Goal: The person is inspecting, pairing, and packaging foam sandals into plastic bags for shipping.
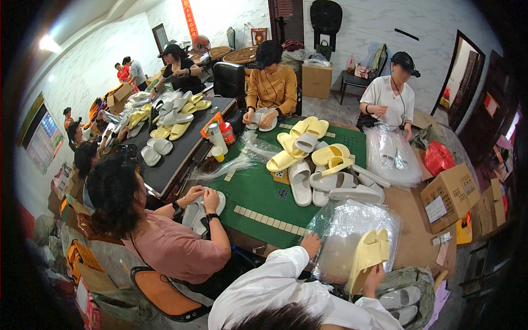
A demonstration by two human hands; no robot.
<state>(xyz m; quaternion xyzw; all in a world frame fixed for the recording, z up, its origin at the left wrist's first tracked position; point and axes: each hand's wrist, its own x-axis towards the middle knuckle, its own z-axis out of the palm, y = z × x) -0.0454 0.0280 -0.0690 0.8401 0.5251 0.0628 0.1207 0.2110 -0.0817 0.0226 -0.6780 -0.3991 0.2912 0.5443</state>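
My right hand [374, 279] grips a pair of pale yellow slippers [369, 254] by their lower end, holding them tilted up over the plastic at the table's near side. A stack of clear plastic bags [335, 234] lies flat under and beside them. My left hand [311, 245] is at the left edge of this stack, its fingers curled on the plastic; the fingertips are partly hidden. Ahead of my hands, a heap of yellow slippers [283, 160] and white slippers [300, 184] covers part of the green table top [242, 206].
A person in pink [170, 242] sits to my left, handling grey-white slippers. Across sit a person in mustard [273, 88] with slippers and one in white [388, 102] behind plastic bags. A carton [450, 197] stands right; a sack [421, 286] of slippers sits near my right arm.
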